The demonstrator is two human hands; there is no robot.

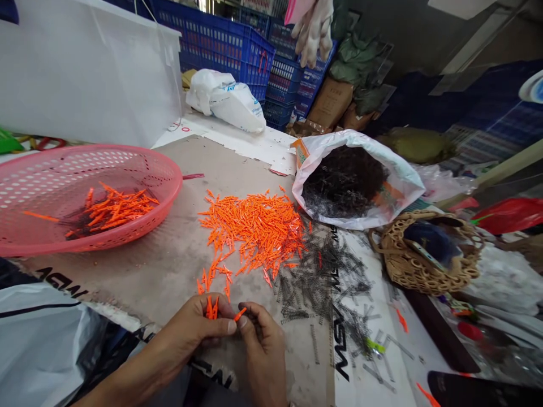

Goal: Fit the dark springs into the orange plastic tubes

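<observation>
Low over the near edge of the table, my two hands are close together. My left hand is closed around a few small orange plastic pieces, which stick up between thumb and fingers. Between its thumb and forefinger, my right hand pinches a single slim orange plastic piece. Just beyond them spreads a pile of similar orange pieces, a few strayed toward my left hand. Dark, thin coil springs are scattered right of the pile. Whether a spring is in either hand cannot be made out.
A pink perforated basket with orange pieces stands at left, before a white bin. Behind the springs, an open white sack holds dark contents. A woven basket with a phone sits at right. Blue crates are stacked behind.
</observation>
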